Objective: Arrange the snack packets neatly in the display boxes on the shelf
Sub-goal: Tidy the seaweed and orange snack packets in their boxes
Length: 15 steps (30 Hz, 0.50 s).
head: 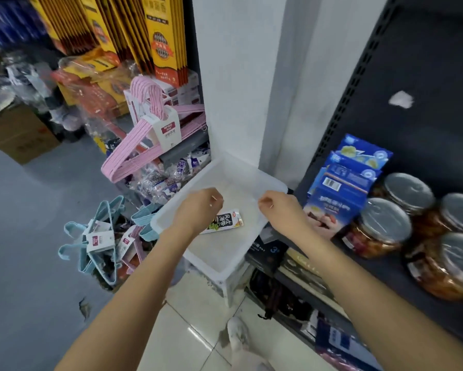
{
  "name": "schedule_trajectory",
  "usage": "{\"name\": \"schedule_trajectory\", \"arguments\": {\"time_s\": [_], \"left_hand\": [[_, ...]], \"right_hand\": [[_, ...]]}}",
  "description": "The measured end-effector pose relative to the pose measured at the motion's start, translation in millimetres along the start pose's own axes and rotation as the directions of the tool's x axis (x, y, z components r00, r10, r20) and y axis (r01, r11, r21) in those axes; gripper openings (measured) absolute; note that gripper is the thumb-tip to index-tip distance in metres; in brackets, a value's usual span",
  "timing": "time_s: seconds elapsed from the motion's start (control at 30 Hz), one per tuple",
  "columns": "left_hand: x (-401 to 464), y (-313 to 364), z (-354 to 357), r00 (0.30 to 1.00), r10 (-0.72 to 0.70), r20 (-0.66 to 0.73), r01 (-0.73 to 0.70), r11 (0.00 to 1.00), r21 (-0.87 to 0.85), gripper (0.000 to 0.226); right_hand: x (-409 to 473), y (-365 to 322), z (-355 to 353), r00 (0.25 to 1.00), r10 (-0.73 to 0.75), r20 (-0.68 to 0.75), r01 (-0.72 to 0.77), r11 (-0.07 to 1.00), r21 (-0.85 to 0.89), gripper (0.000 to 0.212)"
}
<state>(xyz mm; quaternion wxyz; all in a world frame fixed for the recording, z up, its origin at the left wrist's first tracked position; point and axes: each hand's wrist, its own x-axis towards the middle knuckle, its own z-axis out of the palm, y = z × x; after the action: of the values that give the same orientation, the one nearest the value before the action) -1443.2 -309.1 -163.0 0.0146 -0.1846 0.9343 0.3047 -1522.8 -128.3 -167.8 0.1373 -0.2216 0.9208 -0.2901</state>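
left hand (198, 210): fingers curled over bin (271, 183), empty
right hand (281, 210): same
packet (226, 222): flat in bin
risk: shelf (425, 76) boxes well apart, packet may slip

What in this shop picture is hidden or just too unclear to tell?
All in the head view:
- Black-and-white snack packet in the white plastic bin: its left end is hidden under the left hand.
- Right hand: fingers curl away from the camera, so whether they hold anything is unclear.
- Silver-lidded glass jars: the right edge cuts off some.
- Yellow boxes: print blurred.
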Motion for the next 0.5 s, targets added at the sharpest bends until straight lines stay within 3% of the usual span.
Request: {"name": "schedule_trajectory", "arguments": {"time_s": [0.13, 0.27, 0.5], "left_hand": [[-39.9, 41.8, 6.9, 0.991, 0.132, -0.032, -0.133, 0.990, -0.048, 0.017], [-76.8, 86.2, 26.9, 0.964, 0.263, 0.035, -0.261, 0.964, -0.042, 0.017], [-128.9, 185.2, 86.0, 0.833, 0.512, 0.208, -0.520, 0.854, -0.023, 0.020]], "right_hand": [[-69.1, 7.0, -29.0, 0.991, 0.015, -0.131, -0.023, 0.998, -0.066, 0.019], [-142.2, 26.3, -60.3, 0.967, 0.121, -0.222, -0.151, 0.981, -0.120, 0.019], [-268.2, 91.5, -114.9, 0.866, 0.371, -0.335, -0.418, 0.905, -0.079, 0.019]]}}
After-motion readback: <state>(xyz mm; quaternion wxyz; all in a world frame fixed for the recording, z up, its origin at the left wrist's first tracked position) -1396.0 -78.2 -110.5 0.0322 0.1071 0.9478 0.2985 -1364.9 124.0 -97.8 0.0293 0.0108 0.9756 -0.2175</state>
